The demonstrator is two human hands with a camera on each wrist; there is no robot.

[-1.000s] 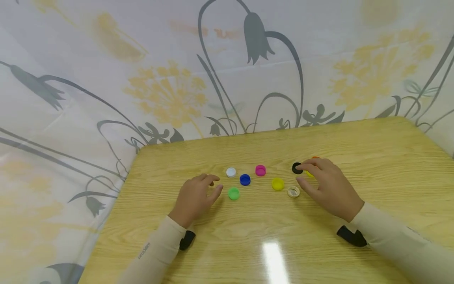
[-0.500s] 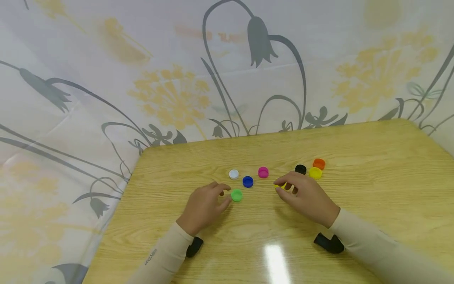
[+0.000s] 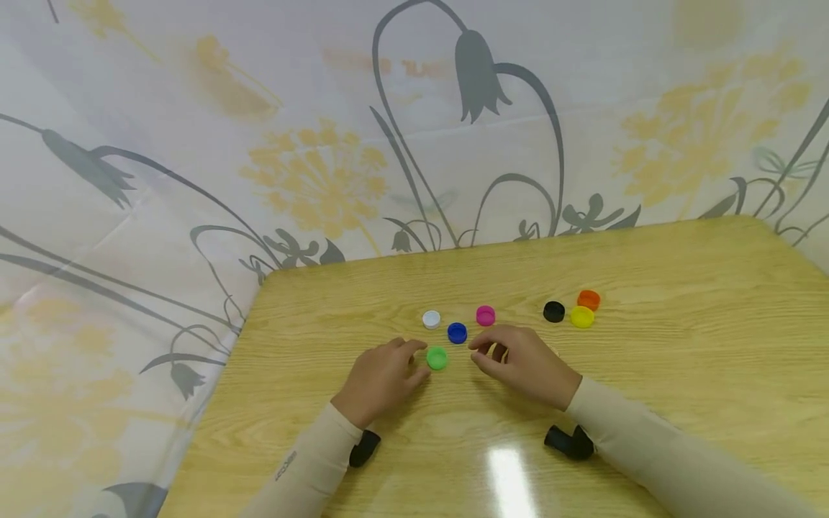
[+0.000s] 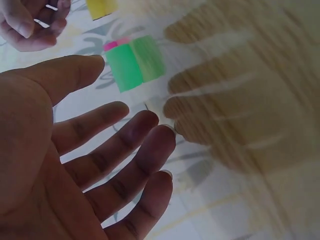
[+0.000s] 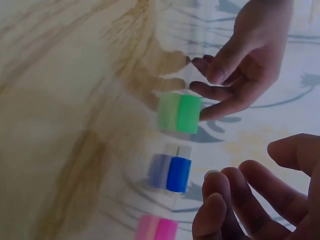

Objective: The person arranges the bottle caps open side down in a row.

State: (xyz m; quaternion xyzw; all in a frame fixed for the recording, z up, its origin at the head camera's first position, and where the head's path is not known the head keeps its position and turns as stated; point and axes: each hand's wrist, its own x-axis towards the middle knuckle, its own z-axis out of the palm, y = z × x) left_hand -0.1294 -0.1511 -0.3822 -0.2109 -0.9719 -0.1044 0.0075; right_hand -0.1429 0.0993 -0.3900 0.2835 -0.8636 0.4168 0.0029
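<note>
Shallow round plastic caps lie on the wooden table (image 3: 311,302). My left hand (image 3: 382,378) is right at the green cap (image 3: 437,358), thumb and forefinger spread at its left side. The left wrist view has the green cap (image 4: 125,67) just beyond the thumb tip. My right hand (image 3: 524,363) hovers to the right of the green cap and the blue cap (image 3: 457,333), its fingers loosely bent with nothing between them. It hides a second yellow cap and most of a cream one. Behind are the white cap (image 3: 431,319) and the pink cap (image 3: 486,315).
Farther right sit a black cap (image 3: 553,311), a yellow cap (image 3: 582,316) and an orange cap (image 3: 589,300). A flower-patterned curtain (image 3: 427,144) borders the table's far and left edges. Black wrist mounts (image 3: 570,442) stick out beneath both sleeves.
My right hand has swept left from beside the black cap, uncovering the orange and right-hand yellow caps. My left hand has come closer to the green cap. The caps appear unmoved.
</note>
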